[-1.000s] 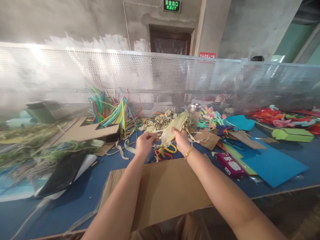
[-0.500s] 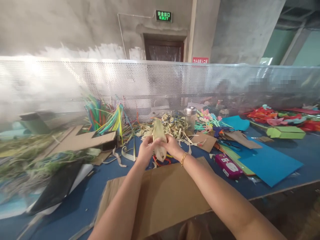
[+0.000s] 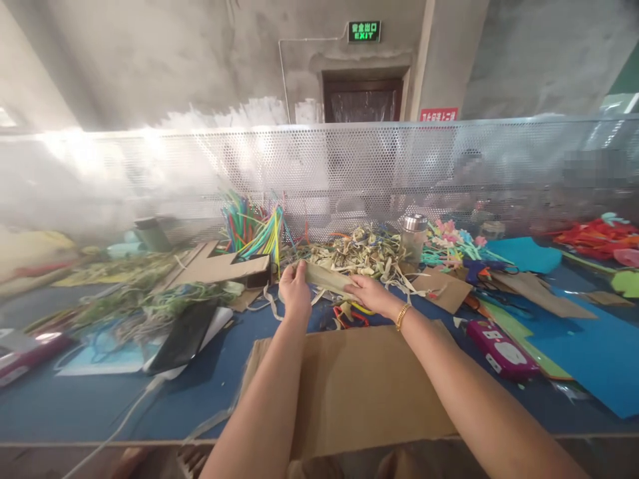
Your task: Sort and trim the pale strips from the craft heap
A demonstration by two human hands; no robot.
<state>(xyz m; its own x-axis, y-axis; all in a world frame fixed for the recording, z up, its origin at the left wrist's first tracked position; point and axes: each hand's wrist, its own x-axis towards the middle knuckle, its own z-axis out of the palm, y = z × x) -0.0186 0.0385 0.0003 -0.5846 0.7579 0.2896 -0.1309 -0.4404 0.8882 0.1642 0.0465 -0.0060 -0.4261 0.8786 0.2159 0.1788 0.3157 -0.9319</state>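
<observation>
A pale, yellow-green corn husk (image 3: pixel 327 278) is stretched between my two hands above the table. My left hand (image 3: pixel 295 291) pinches its left end, thumb on top. The fingers of my right hand (image 3: pixel 373 293) close on its right end; a gold bracelet circles that wrist. Just behind lies a heap of curled, dry husk strips (image 3: pixel 367 247). Under my forearms is a flat brown cardboard sheet (image 3: pixel 369 386). Small red and yellow pieces (image 3: pixel 352 315) lie between the sheet and my hands, partly hidden.
A perforated metal screen (image 3: pixel 309 159) runs along the table's back. Left stand colourful pipe cleaners (image 3: pixel 257 226), cut cardboard (image 3: pixel 214 269) and a black phone-like slab (image 3: pixel 182 339). Right are a lidded jar (image 3: pixel 413 243), a purple case (image 3: pixel 502 349) and blue paper (image 3: pixel 594 352).
The husk has turned from upright and bunched to lying crosswise. My hands have moved apart to its two ends. The whole view has shifted left, so things appear farther right.
</observation>
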